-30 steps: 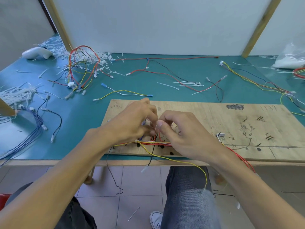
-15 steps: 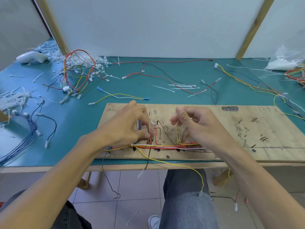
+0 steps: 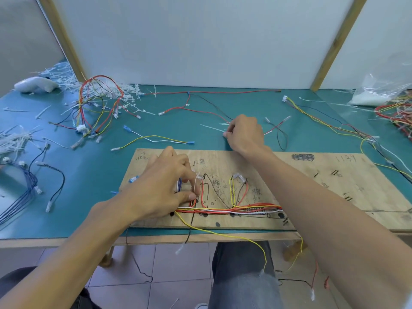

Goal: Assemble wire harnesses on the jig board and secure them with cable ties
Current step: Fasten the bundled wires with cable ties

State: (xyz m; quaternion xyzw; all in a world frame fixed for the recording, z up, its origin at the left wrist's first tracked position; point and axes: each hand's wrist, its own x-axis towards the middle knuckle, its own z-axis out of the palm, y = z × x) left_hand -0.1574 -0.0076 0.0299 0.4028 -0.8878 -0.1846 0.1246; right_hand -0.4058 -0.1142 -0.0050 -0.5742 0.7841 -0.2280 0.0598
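Left hand [image 3: 165, 188] pinches the harness [image 3: 234, 209] at its left end on the jig board [image 3: 312, 186]. Right hand [image 3: 243, 134] curls over a loose cable tie [image 3: 211, 128] on the desk [image 3: 89, 175], grip unclear. Wires look routed, I'd judge, with most tying left.

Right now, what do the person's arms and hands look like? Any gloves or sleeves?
No gloves, and no sleeves in view. The left hand and right hand are bare. The left forearm and right forearm are bare to the picture's edge. No watch, bracelet or ring shows. One leg wears faded blue-grey jeans.
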